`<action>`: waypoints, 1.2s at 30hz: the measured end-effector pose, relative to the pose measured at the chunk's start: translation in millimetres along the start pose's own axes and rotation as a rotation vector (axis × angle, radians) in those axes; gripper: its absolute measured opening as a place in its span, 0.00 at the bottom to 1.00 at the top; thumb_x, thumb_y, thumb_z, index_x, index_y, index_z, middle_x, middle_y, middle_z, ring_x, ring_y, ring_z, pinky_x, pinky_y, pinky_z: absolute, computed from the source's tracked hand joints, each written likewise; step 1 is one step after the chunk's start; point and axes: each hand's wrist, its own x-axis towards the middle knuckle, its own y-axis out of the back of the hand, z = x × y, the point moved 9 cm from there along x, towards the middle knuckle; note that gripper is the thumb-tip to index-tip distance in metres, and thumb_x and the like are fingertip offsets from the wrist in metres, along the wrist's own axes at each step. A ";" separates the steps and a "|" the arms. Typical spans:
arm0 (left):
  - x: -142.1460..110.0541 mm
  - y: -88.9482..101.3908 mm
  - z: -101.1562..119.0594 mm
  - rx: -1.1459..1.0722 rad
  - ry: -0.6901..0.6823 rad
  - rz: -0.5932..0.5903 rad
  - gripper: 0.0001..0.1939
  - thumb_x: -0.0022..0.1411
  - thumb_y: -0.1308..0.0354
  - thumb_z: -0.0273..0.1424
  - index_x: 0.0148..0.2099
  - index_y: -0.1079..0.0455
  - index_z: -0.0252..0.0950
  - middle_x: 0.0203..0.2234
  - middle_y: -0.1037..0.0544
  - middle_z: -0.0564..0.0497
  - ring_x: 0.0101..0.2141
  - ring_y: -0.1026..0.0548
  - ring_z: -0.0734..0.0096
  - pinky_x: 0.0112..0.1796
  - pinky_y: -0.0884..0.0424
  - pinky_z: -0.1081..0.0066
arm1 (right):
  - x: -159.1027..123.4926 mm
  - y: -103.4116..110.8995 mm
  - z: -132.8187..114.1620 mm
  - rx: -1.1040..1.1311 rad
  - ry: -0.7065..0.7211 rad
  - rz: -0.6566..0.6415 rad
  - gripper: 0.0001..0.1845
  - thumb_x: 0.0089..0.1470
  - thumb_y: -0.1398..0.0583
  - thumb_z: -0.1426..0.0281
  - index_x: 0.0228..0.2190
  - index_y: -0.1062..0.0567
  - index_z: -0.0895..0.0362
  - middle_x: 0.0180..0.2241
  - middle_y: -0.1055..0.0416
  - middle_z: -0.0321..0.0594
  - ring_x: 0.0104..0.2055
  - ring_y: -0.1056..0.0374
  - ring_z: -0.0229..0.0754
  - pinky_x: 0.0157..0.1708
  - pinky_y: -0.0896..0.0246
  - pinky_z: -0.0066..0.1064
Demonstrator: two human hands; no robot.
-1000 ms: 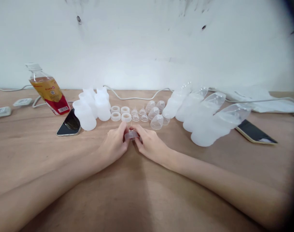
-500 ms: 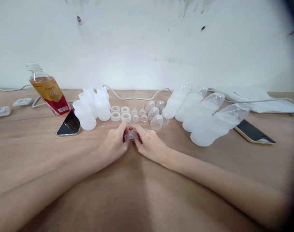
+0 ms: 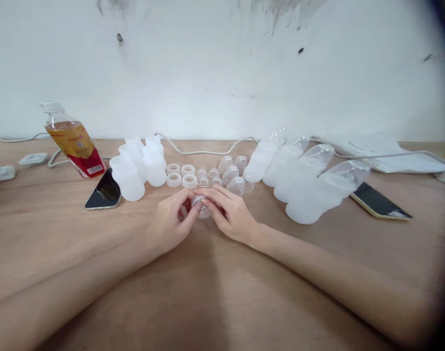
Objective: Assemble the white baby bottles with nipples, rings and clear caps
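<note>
The left hand [image 3: 173,219] and right hand [image 3: 232,215] pinch one clear piece [image 3: 204,212] (white rings [image 3: 189,185] sit far-left of it).

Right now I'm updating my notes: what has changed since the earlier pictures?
The left hand has brought its thumb up onto the clear piece, which now looks turned in the grip. The right hand keeps hold too. The white bottles and white rings stayed put.

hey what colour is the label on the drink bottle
The label is mostly yellow above and red below; the head view shows it best.
</note>
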 end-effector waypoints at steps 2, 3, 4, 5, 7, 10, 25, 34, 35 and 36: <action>0.1 -0.6 -2.8 -0.015 0.044 -0.001 0.07 0.59 0.53 0.32 0.32 0.39 0.35 0.21 0.33 0.56 0.21 0.35 0.79 0.23 0.40 0.77 | 1.0 0.6 -0.2 0.046 -0.033 0.017 0.12 0.55 0.52 0.74 0.40 0.33 0.57 0.34 0.34 0.41 0.35 0.37 0.36 0.35 0.40 0.29; 0.2 -1.2 -4.2 -0.020 0.064 0.001 0.07 0.59 0.54 0.32 0.31 0.39 0.36 0.19 0.34 0.57 0.20 0.37 0.79 0.22 0.41 0.78 | 1.4 0.9 0.2 0.069 -0.057 0.030 0.11 0.55 0.51 0.74 0.38 0.32 0.57 0.33 0.34 0.40 0.34 0.37 0.36 0.33 0.40 0.28; 0.1 -1.7 -5.2 -0.025 0.078 0.005 0.07 0.59 0.54 0.32 0.30 0.40 0.36 0.18 0.36 0.58 0.19 0.38 0.80 0.20 0.43 0.78 | 1.7 1.0 0.8 0.091 -0.084 0.041 0.10 0.55 0.51 0.74 0.37 0.32 0.57 0.32 0.34 0.40 0.32 0.38 0.35 0.31 0.40 0.27; 0.0 -2.4 -5.9 -0.031 0.085 0.008 0.07 0.59 0.54 0.32 0.29 0.41 0.36 0.17 0.37 0.59 0.18 0.39 0.80 0.20 0.44 0.79 | 1.8 0.9 1.4 0.110 -0.109 0.052 0.10 0.54 0.50 0.73 0.36 0.31 0.57 0.31 0.34 0.39 0.31 0.38 0.35 0.30 0.40 0.27; -0.5 -3.8 -6.6 -0.048 0.089 0.012 0.08 0.59 0.54 0.31 0.27 0.43 0.36 0.16 0.39 0.59 0.17 0.40 0.81 0.19 0.45 0.79 | 1.7 0.0 2.6 0.132 -0.148 0.060 0.09 0.53 0.50 0.73 0.35 0.31 0.58 0.30 0.34 0.38 0.29 0.38 0.34 0.28 0.41 0.26; -1.4 -5.5 -8.0 -0.086 0.094 0.005 0.09 0.58 0.53 0.32 0.27 0.45 0.36 0.17 0.39 0.59 0.18 0.40 0.81 0.20 0.45 0.79 | 1.0 -1.6 5.5 0.135 -0.185 0.043 0.08 0.53 0.49 0.73 0.34 0.32 0.59 0.29 0.35 0.38 0.28 0.40 0.33 0.25 0.43 0.25; -2.0 -6.1 -7.0 -0.090 0.080 -0.024 0.08 0.57 0.53 0.31 0.27 0.46 0.37 0.17 0.38 0.58 0.18 0.39 0.80 0.20 0.44 0.78 | -1.2 -8.0 9.6 0.186 -0.195 -0.033 0.06 0.52 0.49 0.74 0.34 0.35 0.58 0.26 0.37 0.36 0.27 0.41 0.33 0.21 0.45 0.22; -0.1 -8.4 -7.7 -0.033 0.094 -0.042 0.08 0.58 0.54 0.31 0.26 0.45 0.36 0.16 0.39 0.59 0.18 0.40 0.80 0.20 0.44 0.78 | -0.4 -11.0 9.0 0.127 -0.194 -0.030 0.05 0.52 0.51 0.76 0.31 0.36 0.59 0.26 0.37 0.36 0.26 0.41 0.33 0.24 0.45 0.23; 0.1 -9.2 -7.9 -0.037 0.094 -0.048 0.08 0.58 0.54 0.31 0.27 0.45 0.36 0.16 0.38 0.59 0.18 0.39 0.79 0.20 0.44 0.78 | -0.3 -11.1 9.2 0.120 -0.199 -0.028 0.05 0.52 0.51 0.76 0.30 0.36 0.59 0.26 0.37 0.36 0.26 0.41 0.33 0.24 0.45 0.23; 0.3 -9.8 -8.4 -0.041 0.096 -0.050 0.08 0.58 0.54 0.31 0.27 0.45 0.37 0.16 0.38 0.59 0.18 0.39 0.79 0.20 0.44 0.78 | -0.3 -11.2 9.8 0.115 -0.204 -0.027 0.05 0.51 0.51 0.77 0.30 0.36 0.59 0.26 0.37 0.36 0.26 0.41 0.33 0.24 0.45 0.23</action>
